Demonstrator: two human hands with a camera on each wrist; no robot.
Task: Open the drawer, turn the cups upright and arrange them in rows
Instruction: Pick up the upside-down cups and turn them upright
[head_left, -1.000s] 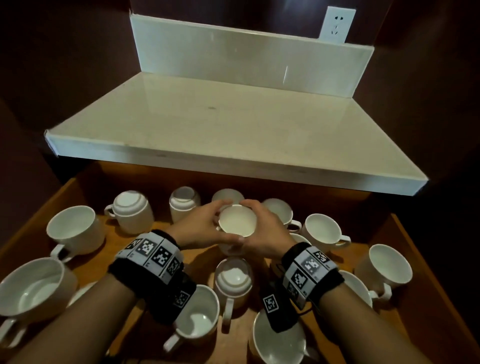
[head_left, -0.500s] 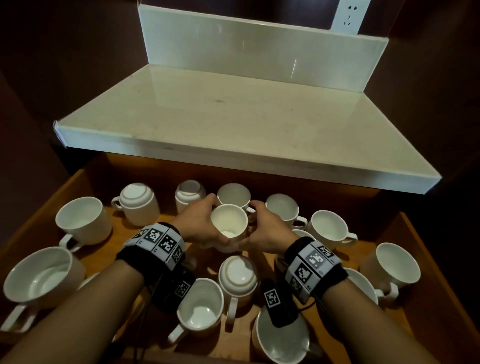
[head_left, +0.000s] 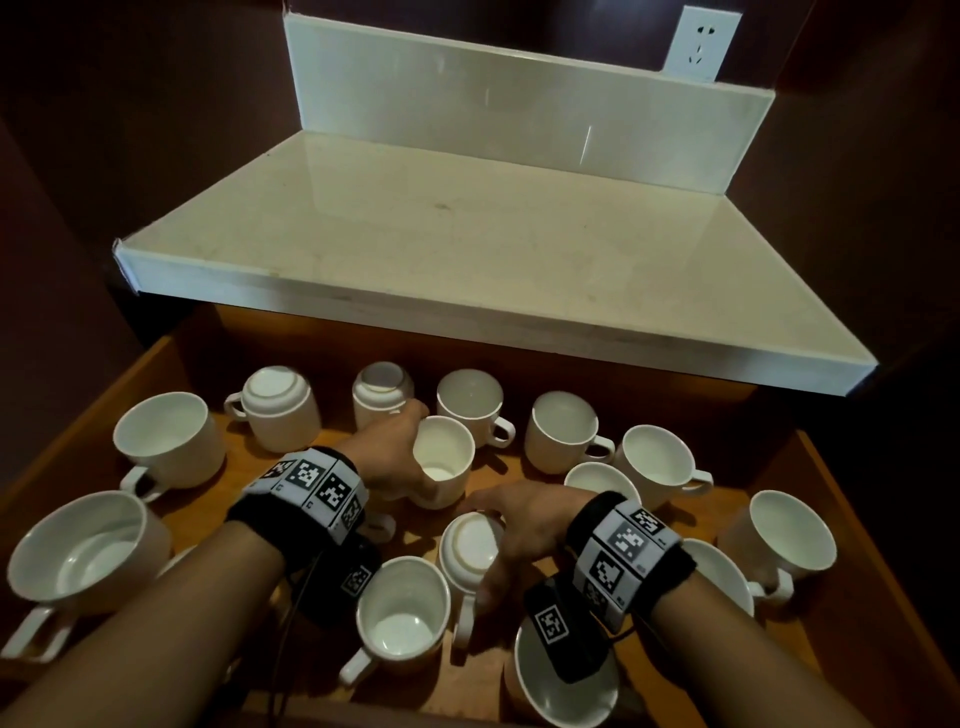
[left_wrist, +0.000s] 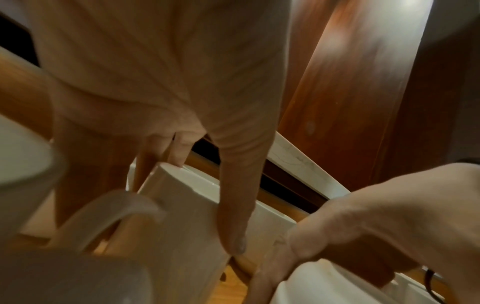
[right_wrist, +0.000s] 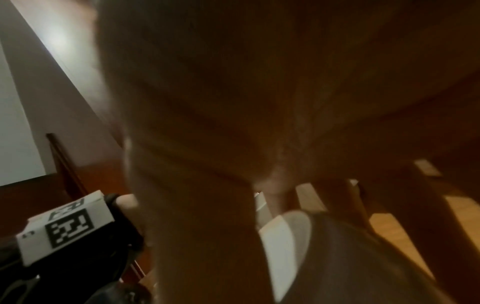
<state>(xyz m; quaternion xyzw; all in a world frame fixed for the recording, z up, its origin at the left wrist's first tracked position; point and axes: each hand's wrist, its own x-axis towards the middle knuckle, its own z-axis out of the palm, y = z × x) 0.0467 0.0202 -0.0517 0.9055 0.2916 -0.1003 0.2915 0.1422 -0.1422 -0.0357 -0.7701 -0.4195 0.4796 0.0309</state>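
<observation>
The wooden drawer (head_left: 852, 597) stands open with several white cups in it. My left hand (head_left: 395, 457) grips an upright cup (head_left: 444, 457) in the drawer's middle, just in front of the back row. In the left wrist view the thumb (left_wrist: 233, 205) lies down this cup's wall (left_wrist: 187, 216), with fingers on the far rim. My right hand (head_left: 519, 525) curls over an upside-down cup (head_left: 470, 545) just nearer to me, thumb on its near side. The right wrist view is blurred and shows that cup (right_wrist: 285, 246) under the hand. Two more upside-down cups (head_left: 275, 405) (head_left: 382, 395) stand at the back left.
A pale countertop (head_left: 467, 249) overhangs the back of the drawer. Upright cups crowd the left side (head_left: 166, 436), the right side (head_left: 779, 535) and the front (head_left: 402, 608). Bare wood shows along the right wall.
The upright cup, held by both hands, has moved back and down into the drawer. My right hand let go of it and moved nearer, onto the upside-down cup.
</observation>
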